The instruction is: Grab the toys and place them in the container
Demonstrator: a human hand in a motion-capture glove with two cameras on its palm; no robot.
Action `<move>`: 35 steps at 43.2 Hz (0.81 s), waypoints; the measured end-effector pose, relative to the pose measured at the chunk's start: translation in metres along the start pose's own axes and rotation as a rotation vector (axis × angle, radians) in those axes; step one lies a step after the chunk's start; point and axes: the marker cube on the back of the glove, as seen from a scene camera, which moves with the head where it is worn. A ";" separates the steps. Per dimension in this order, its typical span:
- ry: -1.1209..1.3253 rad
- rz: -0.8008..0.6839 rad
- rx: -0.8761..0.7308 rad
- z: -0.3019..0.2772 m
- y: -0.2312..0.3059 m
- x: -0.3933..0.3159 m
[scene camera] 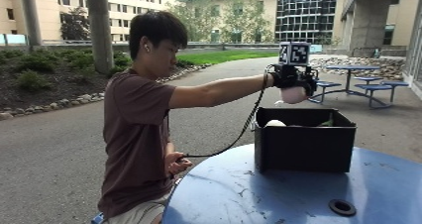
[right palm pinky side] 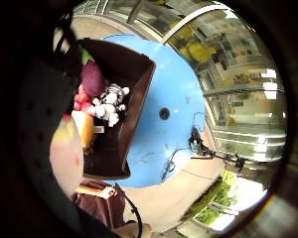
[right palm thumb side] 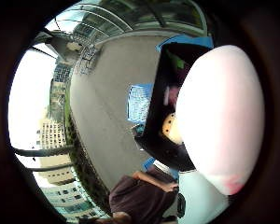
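Note:
In the outside view my gloved right hand (scene camera: 292, 78) grips a pale pink, rounded soft toy (scene camera: 293, 95) from above, in the air over the black container (scene camera: 303, 147). The container stands on the round blue table (scene camera: 250, 194). Both palm views show the held toy (right palm thumb side: 219, 116) (right palm pinky side: 64, 153) close to the palm. Inside the container (right palm pinky side: 139, 82) lie a purple toy (right palm pinky side: 93, 78), a black-and-white striped plush (right palm pinky side: 111, 101), a pink toy (right palm pinky side: 81, 99) and an orange-yellow toy (right palm pinky side: 84, 128). The tops of a white toy (scene camera: 276, 123) and a green one (scene camera: 328, 122) show above the container's rim.
The table has a small dark hole (scene camera: 342, 206) in front of the container, toward the right. The person sits at the table's left edge, bare left hand (scene camera: 177, 162) by the rim. Paved ground and blue picnic tables (scene camera: 359, 83) lie behind.

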 end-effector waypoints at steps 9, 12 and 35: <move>0.000 -0.016 -0.207 0.029 -0.005 -0.007; -0.022 -0.014 -0.200 0.030 -0.001 0.002; -0.019 -0.024 -0.157 0.036 0.009 0.001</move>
